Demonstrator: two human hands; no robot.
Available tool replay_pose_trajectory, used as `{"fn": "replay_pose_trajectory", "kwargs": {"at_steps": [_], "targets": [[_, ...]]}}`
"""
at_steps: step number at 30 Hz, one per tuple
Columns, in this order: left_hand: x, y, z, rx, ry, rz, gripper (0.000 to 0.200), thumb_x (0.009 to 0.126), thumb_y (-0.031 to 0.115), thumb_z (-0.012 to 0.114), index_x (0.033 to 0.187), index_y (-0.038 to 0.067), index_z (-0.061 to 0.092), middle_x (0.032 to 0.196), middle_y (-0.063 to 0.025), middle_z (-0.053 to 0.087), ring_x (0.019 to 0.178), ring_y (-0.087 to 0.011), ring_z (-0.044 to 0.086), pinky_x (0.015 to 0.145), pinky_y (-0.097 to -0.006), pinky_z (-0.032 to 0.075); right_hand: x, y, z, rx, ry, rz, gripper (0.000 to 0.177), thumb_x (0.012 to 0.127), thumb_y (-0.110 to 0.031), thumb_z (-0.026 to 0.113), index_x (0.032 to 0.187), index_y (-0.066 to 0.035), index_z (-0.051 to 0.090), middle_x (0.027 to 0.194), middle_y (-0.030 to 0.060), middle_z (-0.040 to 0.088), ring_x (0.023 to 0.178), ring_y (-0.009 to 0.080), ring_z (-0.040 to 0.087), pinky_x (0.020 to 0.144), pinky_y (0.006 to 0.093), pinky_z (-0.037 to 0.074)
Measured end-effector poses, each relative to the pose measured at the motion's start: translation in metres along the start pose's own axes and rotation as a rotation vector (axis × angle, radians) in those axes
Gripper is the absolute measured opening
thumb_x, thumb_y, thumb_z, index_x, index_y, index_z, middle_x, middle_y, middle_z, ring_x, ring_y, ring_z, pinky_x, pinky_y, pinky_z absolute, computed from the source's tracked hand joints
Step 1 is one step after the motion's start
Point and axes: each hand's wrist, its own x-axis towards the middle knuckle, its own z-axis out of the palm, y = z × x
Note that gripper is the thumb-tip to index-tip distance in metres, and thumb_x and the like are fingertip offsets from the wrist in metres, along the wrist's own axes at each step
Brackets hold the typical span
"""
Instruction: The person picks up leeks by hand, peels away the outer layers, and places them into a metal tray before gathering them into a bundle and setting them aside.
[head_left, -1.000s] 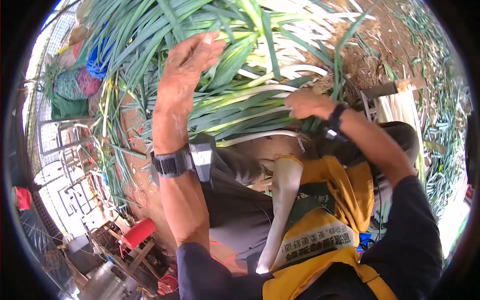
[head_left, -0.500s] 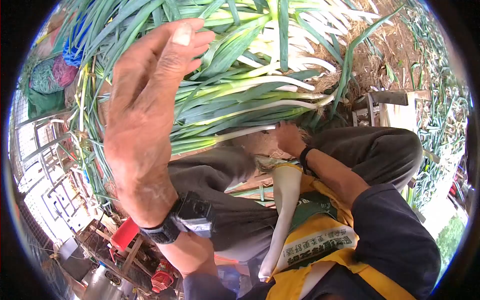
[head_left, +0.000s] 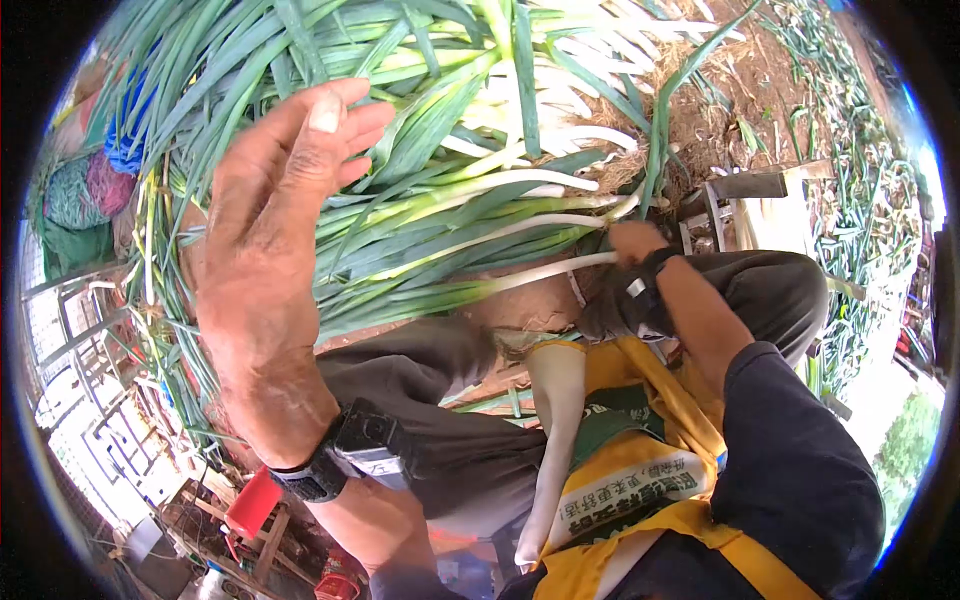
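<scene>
My left hand (head_left: 265, 240) is raised close to the camera, its fingers stretched out with the thumb alongside and nothing visible in them. A black strap with a device (head_left: 365, 445) is round that wrist. My right hand (head_left: 637, 241), slightly blurred, is closed at the root end of a single leek (head_left: 560, 268), above my bent leg. The white stalk of this leek points left from the hand, and its green leaves lie along the near edge of the pile. The large pile of leeks (head_left: 440, 215) lies in front, white ends mostly to the right.
A small wooden stand (head_left: 750, 187) is by my right knee. Leek scraps (head_left: 865, 220) cover the ground at the right. Blue twine (head_left: 125, 140) and coloured netting (head_left: 80, 190) lie at the left. Lower left are a red container (head_left: 254, 503) and wooden pieces. A yellow apron (head_left: 625, 480) covers my lap.
My right hand has moved right and slightly up, drawing the single leek to the right. My left hand remains raised and outstretched. The whole view has shifted a little.
</scene>
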Motion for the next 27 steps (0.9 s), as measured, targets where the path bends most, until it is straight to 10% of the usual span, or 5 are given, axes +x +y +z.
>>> {"fn": "replay_pose_trajectory", "kwargs": {"at_steps": [5,10,21,27], "targets": [[-0.007,0.010,0.006,0.044,-0.076,-0.011,0.048,0.108,0.036,0.047,0.131,-0.004,0.062,0.117,-0.0203,0.071,0.112,-0.0250,0.067,0.101,-0.0354,0.048,0.032,0.107,0.035,0.067,0.693,0.248,0.024,0.082,-0.018,0.072,0.099,-0.001,0.074,0.094,0.0198,0.073,0.090,0.0369,0.072,0.077,0.0511,0.057],[-0.006,0.013,0.013,0.099,-0.084,-0.007,0.046,0.107,0.035,0.049,0.131,-0.002,0.063,0.117,-0.0190,0.071,0.112,-0.0237,0.067,0.099,-0.0352,0.049,0.035,0.054,0.044,-0.097,0.510,0.277,0.044,0.094,-0.011,0.061,0.135,0.000,0.052,0.143,0.0211,0.051,0.122,0.0327,0.059,0.097,0.0523,0.051],[0.001,0.000,0.017,-0.227,-0.067,-0.050,0.030,0.100,0.011,0.066,0.126,-0.001,0.060,0.121,-0.0128,0.065,0.107,-0.0217,0.069,0.097,-0.0319,0.053,0.000,0.023,0.018,-0.068,0.787,0.095,0.038,0.087,-0.007,0.063,0.123,-0.004,0.050,0.117,0.0126,0.044,0.112,0.0320,0.057,0.092,0.0487,0.049],[0.006,-0.002,0.011,-0.193,-0.171,-0.057,0.030,0.101,0.011,0.063,0.128,-0.001,0.059,0.120,-0.0137,0.065,0.108,-0.0223,0.068,0.096,-0.0329,0.053,0.029,0.027,0.038,0.046,0.586,0.101,0.045,0.094,-0.011,0.058,0.139,-0.006,0.053,0.146,0.0169,0.045,0.115,0.0338,0.058,0.088,0.0508,0.050]]}}
